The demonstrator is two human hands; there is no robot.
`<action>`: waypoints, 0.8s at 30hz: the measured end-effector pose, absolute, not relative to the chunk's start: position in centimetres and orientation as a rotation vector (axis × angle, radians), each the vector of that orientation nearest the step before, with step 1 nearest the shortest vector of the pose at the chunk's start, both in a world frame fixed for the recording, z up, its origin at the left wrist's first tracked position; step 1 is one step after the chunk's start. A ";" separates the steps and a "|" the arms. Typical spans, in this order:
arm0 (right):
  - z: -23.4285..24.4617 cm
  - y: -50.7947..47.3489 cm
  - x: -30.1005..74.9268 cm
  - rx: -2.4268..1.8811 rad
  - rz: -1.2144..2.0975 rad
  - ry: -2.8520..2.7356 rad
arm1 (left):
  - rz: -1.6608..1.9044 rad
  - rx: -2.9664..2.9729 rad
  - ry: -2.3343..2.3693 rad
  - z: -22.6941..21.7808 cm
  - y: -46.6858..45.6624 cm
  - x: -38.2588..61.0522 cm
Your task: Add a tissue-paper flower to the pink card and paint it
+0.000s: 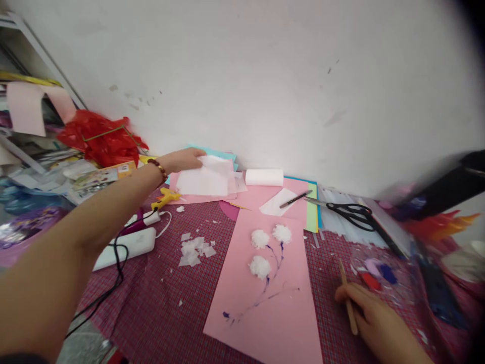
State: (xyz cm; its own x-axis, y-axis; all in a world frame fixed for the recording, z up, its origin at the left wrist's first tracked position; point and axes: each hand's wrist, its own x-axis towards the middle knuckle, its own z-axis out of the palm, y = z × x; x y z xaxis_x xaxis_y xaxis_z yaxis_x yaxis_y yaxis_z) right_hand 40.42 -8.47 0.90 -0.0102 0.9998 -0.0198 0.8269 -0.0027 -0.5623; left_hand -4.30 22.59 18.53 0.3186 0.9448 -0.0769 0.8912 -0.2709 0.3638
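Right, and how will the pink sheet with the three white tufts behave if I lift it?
The pink sheet looks thin and flat, so it will probably be light and sag if held by one edge. The white tufts look raised and fluffy, so they may shed or squash.

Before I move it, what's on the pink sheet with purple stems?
Three white fluffy clumps sit on the pink sheet, by the purple stems; the paper directly beneath the clumps is hidden.

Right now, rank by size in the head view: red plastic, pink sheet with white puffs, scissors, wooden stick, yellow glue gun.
1. Pink sheet
2. Red plastic
3. Scissors
Unranked: wooden stick, glue gun; the stick is nearer the camera.
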 end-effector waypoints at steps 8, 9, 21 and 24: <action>0.4 -8.3 40.6 -1.845 0.527 -1.914 | -0.203 2.175 1.411 11.0 21.6 -3.1; 0.3 -8.4 40.8 -1.849 0.529 -1.918 | -0.216 2.199 1.392 10.7 21.9 -2.6; 1.0 -9.0 40.1 -1.914 0.615 -1.897 | 0.240 2.575 1.754 8.6 29.0 6.3; 1.3 -9.2 39.9 -1.925 0.635 -1.909 | 0.325 2.589 1.808 7.3 29.7 7.7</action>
